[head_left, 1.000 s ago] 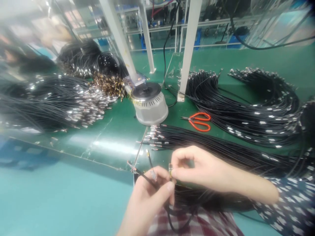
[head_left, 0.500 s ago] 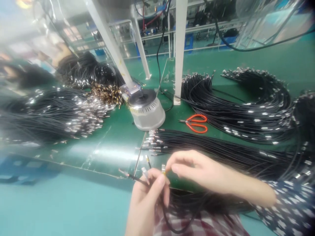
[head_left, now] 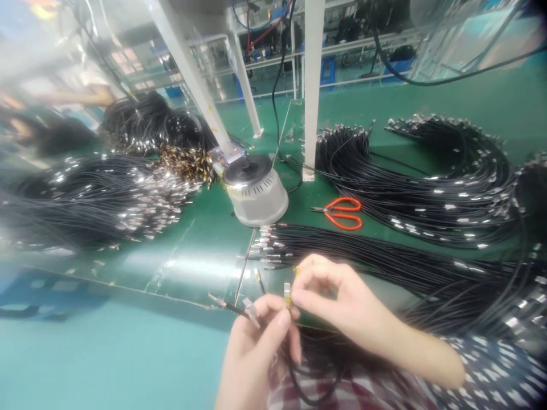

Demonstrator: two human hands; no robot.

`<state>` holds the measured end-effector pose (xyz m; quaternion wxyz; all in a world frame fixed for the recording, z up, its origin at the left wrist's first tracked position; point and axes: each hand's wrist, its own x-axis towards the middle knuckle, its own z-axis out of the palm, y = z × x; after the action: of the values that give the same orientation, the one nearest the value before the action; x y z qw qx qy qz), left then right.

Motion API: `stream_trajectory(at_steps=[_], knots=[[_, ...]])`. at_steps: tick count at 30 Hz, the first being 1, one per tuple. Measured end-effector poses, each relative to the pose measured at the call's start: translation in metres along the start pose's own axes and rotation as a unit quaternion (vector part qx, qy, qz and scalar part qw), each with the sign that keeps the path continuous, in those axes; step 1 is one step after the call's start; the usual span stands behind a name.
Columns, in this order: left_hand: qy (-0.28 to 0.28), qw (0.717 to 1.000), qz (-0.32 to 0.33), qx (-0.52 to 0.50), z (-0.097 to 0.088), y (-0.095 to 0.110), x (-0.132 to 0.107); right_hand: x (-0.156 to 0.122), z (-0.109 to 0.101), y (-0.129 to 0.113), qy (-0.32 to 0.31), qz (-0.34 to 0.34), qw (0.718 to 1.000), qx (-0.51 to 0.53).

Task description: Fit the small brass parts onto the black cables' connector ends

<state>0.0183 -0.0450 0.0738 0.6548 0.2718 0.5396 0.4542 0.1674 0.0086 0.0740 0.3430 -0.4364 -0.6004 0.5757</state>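
Note:
My left hand (head_left: 265, 336) is closed around several black cable ends, thumb and index finger pinching one just under its flat silver connector (head_left: 287, 289). A yellow wrap shows at the base of that connector. Out of the same hand come a clear plastic connector piece (head_left: 249, 307), a cable end with a brass-coloured tip (head_left: 258, 278) and a stripped cable end (head_left: 220, 302) pointing left. Beside the silver connector, my right hand (head_left: 322, 285) is closed in a pinch. A small yellow strip (head_left: 296, 269), like tape, pokes out at its fingertips; most of it is hidden.
Bundled black cables (head_left: 363, 245) lie just beyond my hands, with a larger coil (head_left: 427, 193) behind. Orange-handled scissors (head_left: 342, 213) rest beside a grey round device (head_left: 258, 199). More cable heaps (head_left: 128, 193) cover the left, near a white post (head_left: 311, 85). Another person's arm (head_left: 92, 95) shows far left.
My right hand has drawn its fingers closer together beside the connector, and a yellow strip now shows above its fingertips. My left hand has barely moved, still holding the cables.

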Motion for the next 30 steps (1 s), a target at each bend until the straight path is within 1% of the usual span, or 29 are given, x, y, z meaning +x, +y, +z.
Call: stream_trajectory(at_steps=[2, 4, 6, 8, 10, 13, 19, 30], knots=[[0.003, 0.999, 0.007, 0.037, -0.003, -0.002, 0.000, -0.002, 0.000, 0.000, 0.005, -0.002, 1.000, 0.006], [0.023, 0.997, 0.031, 0.073, -0.005, -0.004, 0.001, -0.005, 0.001, -0.001, 0.013, -0.010, 1.000, 0.011], [0.045, 0.994, 0.053, 0.088, -0.005, -0.006, 0.002, -0.009, 0.001, -0.003, 0.021, -0.017, 0.999, 0.017], [0.052, 0.993, 0.057, 0.086, -0.005, -0.006, 0.002, -0.011, 0.001, -0.005, 0.029, -0.018, 0.999, 0.026], [0.042, 0.995, 0.047, 0.082, -0.004, -0.005, 0.001, -0.010, 0.001, -0.005, 0.027, -0.011, 0.999, 0.039], [0.026, 0.996, 0.039, 0.081, -0.004, -0.004, 0.000, -0.007, 0.002, -0.003, 0.006, 0.002, 0.998, 0.067], [0.016, 0.997, 0.036, 0.071, -0.005, -0.005, 0.000, -0.003, 0.005, 0.002, -0.003, 0.014, 0.994, 0.106], [0.011, 0.997, 0.035, 0.063, -0.005, -0.004, -0.001, -0.002, 0.005, 0.001, -0.009, 0.015, 0.994, 0.111]])
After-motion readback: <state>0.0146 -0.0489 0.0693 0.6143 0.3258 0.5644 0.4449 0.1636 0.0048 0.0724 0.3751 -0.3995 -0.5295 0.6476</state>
